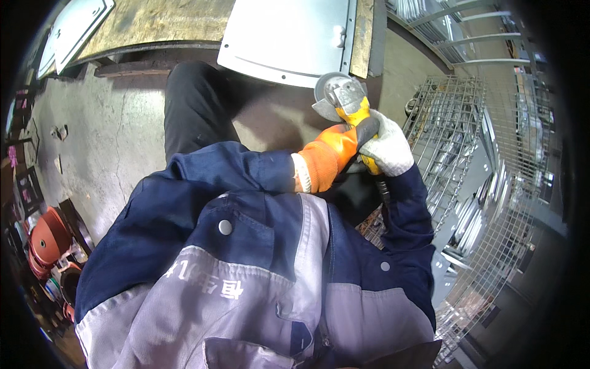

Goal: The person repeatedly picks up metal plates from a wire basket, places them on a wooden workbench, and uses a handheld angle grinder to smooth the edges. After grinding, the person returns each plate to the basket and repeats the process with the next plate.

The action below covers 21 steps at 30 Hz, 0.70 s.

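Note:
An angle grinder (355, 106) with a yellow body and a grey metal head is held up in front of my chest. My left hand (326, 158), in an orange glove, is closed around its body from the left. From the right, my right hand (388, 146) in a white knit glove wraps the same body lower down. The disc and guard point away from me, beside the near edge of a pale metal panel (283, 40). Fingers partly hide the grinder's middle, and a dark cord seems to run down from its rear end.
The panel lies on a wooden-topped bench (163, 21), with another pale panel (72, 31) at far left. Wire mesh cages (444, 123) holding metal pieces stand close on my right. Reddish-brown containers (49, 237) are at the left, on the concrete floor (101, 129).

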{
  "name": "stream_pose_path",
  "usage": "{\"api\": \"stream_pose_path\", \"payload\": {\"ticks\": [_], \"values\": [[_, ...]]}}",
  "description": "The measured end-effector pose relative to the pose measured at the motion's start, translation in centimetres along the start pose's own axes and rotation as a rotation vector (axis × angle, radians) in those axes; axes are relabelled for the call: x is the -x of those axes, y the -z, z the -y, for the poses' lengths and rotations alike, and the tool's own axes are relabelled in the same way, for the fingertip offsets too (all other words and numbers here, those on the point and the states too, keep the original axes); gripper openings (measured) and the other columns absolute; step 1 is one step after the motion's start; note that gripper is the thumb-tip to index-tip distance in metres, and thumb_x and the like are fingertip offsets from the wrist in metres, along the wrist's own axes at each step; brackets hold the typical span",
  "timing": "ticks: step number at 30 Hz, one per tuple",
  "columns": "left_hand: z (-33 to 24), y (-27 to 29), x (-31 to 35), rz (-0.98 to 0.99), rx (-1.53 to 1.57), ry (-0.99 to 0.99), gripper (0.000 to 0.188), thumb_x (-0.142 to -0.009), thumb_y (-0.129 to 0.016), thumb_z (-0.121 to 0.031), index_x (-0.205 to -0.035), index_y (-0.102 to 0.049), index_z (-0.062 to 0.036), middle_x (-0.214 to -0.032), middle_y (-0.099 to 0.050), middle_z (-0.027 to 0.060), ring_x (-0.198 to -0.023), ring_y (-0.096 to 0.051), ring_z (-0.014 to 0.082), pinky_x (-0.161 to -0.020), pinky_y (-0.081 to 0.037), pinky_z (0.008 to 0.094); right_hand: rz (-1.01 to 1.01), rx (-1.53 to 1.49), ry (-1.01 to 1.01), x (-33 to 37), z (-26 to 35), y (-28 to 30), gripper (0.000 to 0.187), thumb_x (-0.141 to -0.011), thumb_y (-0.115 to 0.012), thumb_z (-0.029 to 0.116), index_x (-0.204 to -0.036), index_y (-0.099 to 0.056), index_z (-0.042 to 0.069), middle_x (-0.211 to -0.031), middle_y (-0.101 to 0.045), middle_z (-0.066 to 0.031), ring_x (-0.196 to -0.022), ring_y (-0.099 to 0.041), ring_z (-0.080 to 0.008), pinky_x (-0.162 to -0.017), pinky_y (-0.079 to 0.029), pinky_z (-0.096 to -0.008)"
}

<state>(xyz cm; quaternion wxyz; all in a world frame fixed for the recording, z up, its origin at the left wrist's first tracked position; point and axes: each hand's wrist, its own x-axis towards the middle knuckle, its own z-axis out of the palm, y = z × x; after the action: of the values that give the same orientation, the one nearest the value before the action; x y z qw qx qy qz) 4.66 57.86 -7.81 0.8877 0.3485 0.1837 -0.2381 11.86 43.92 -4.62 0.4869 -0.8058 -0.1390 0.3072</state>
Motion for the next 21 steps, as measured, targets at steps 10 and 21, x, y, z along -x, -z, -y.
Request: {"api": "stream_pose_path", "payload": {"ticks": [10,21], "values": [[-0.7,1.3,-1.2,-0.05,-0.055,-0.416,0.049,-0.092,-0.059,-0.043,-0.117,-0.059,-0.0005,-0.104,-0.064,0.0066,-0.094,-0.057,0.0165,-0.085,-0.043,0.0279,0.161,0.136,0.01,-4.8,2.3,-0.4,0.053,-0.069,-0.067,0.007,-0.119,-0.056,-0.003,-0.097,-0.064,-0.0096,-0.085,-0.061,-0.0159,-0.079,-0.049,-0.028],[0.8,4.0,-5.9,0.116,0.149,0.232,0.029,-0.098,-0.049,-0.032,-0.115,-0.06,-0.0115,-0.105,-0.06,0.0005,-0.09,-0.054,0.0094,-0.078,-0.043,0.0279,-0.246,-0.889,-0.036,3.7,-7.7,2.1,0.049,-0.079,-0.067,0.005,-0.124,-0.049,0.001,-0.102,-0.06,-0.01,-0.083,-0.063,-0.0183,-0.068,-0.054,-0.0305]]}}
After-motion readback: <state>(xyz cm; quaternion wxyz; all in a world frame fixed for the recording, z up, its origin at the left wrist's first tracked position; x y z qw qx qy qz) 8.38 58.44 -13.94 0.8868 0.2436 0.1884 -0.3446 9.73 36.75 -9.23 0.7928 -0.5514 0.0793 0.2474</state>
